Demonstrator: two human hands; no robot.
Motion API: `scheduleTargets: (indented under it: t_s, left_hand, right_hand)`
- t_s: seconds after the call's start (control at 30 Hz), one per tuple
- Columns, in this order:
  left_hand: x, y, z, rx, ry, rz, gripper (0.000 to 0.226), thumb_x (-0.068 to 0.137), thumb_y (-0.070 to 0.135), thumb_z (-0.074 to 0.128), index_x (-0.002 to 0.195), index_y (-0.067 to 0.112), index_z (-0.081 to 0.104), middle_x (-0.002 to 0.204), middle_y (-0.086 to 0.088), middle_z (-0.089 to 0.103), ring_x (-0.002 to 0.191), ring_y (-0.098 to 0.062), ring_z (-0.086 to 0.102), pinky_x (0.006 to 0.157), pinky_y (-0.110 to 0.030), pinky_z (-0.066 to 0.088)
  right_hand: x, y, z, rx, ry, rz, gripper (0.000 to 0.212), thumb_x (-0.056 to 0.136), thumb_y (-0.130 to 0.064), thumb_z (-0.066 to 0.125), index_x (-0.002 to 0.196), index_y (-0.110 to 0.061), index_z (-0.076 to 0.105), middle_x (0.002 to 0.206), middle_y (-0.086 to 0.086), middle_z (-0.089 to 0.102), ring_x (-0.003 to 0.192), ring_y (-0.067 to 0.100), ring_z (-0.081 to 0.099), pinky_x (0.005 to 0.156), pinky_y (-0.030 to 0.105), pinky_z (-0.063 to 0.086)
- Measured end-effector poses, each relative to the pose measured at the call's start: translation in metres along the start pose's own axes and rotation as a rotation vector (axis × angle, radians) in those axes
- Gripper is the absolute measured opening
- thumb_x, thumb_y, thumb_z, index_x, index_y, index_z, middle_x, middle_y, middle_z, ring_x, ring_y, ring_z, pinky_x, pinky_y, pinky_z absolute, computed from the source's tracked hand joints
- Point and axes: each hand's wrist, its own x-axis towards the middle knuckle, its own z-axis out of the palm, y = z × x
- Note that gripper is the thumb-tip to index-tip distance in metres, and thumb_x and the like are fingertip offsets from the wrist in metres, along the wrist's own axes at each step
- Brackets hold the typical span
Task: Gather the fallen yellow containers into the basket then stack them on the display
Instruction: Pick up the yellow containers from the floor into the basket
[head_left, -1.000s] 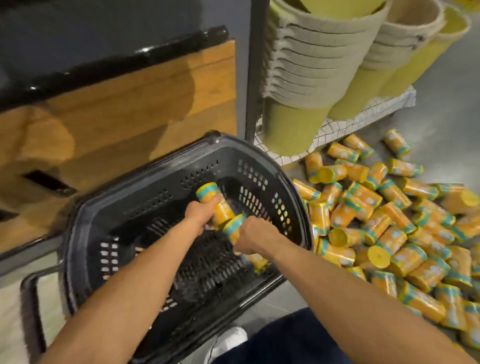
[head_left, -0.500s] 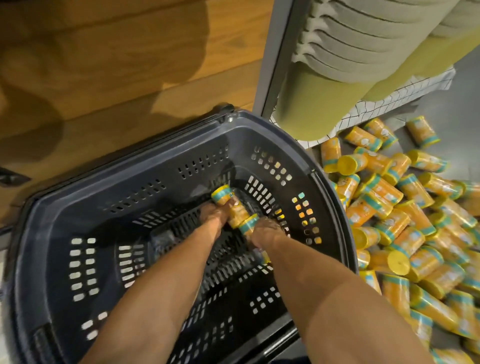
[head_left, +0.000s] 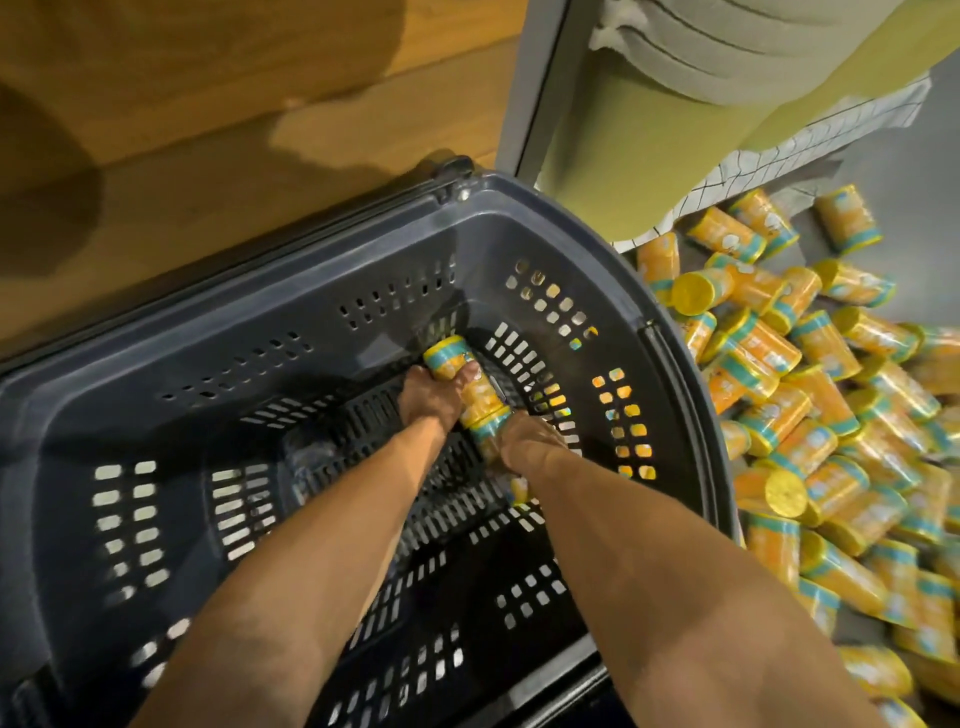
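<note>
Both my hands reach down into a dark grey perforated basket (head_left: 545, 208). My left hand (head_left: 428, 400) grips a yellow container with teal bands (head_left: 449, 361), low near the basket's far right wall. My right hand (head_left: 524, 441) grips a second yellow container (head_left: 485, 423) just below and right of the first; its lower end (head_left: 519, 491) shows under my wrist. A large heap of fallen yellow containers (head_left: 810, 415) lies on the grey floor right of the basket.
A grey shelf post (head_left: 535, 88) rises behind the basket's far right corner, with stacked olive and grey pots (head_left: 649, 130) on a white wire shelf (head_left: 831, 130). A wooden panel (head_left: 234, 130) runs along the left and back.
Both hands have sunk deeper into the basket with their containers, from above the rim to near the bottom. The view has tilted down and closer to the basket.
</note>
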Motion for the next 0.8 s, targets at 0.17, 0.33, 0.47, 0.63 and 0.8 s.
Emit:
scheduleTargets:
  t_s: [0.17, 0.33, 0.47, 0.63, 0.8]
  left_hand:
    - [-0.010, 0.009, 0.008, 0.012, -0.010, 0.017, 0.066, 0.081, 0.052, 0.083, 0.120, 0.002, 0.065, 0.123, -0.016, 0.071, 0.111, -0.033, 0.068, 0.080, -0.029, 0.046]
    - [-0.023, 0.026, 0.001, 0.038, -0.142, -0.029, 0.052, 0.097, 0.040, 0.069, 0.127, -0.002, 0.066, 0.128, -0.020, 0.069, 0.117, -0.034, 0.068, 0.091, -0.032, 0.054]
    - [-0.058, 0.062, -0.024, 0.062, -0.160, 0.058, 0.039, 0.102, 0.027, 0.062, 0.119, -0.007, 0.069, 0.123, -0.026, 0.069, 0.107, -0.034, 0.069, 0.087, -0.037, 0.054]
    - [-0.142, 0.125, -0.071, 0.095, -0.106, 0.384, 0.018, 0.098, 0.028, 0.059, 0.109, 0.023, 0.074, 0.104, 0.000, 0.072, 0.100, -0.020, 0.066, 0.084, -0.032, 0.048]
    - [-0.251, 0.171, -0.056, -0.010, -0.239, 0.657, 0.020, 0.100, 0.031, 0.060, 0.117, 0.031, 0.070, 0.109, 0.017, 0.069, 0.105, 0.000, 0.064, 0.097, -0.032, 0.052]
  right_hand:
    - [-0.001, 0.007, -0.013, 0.008, -0.070, -0.027, 0.048, 0.092, -0.024, 0.074, 0.134, -0.005, 0.059, 0.134, 0.014, 0.065, 0.124, 0.035, 0.061, 0.102, 0.040, 0.050]
    - [-0.021, 0.001, -0.054, -0.038, -0.051, -0.113, 0.038, 0.094, -0.014, 0.068, 0.129, -0.001, 0.061, 0.126, 0.015, 0.066, 0.114, 0.030, 0.067, 0.094, 0.038, 0.056]
    - [-0.064, -0.004, -0.106, 0.176, 0.075, -0.251, 0.051, 0.096, -0.043, 0.060, 0.130, -0.004, 0.062, 0.129, 0.015, 0.065, 0.118, 0.032, 0.065, 0.092, 0.033, 0.050]
    - [-0.164, 0.037, -0.153, 0.483, 0.306, -0.539, 0.044, 0.094, -0.048, 0.065, 0.124, -0.016, 0.067, 0.116, 0.004, 0.073, 0.108, 0.021, 0.066, 0.085, 0.030, 0.047]
    - [-0.235, 0.144, -0.191, 0.935, 0.528, -0.622, 0.020, 0.096, -0.040, 0.069, 0.109, -0.025, 0.071, 0.097, -0.015, 0.073, 0.087, -0.006, 0.066, 0.073, 0.010, 0.048]
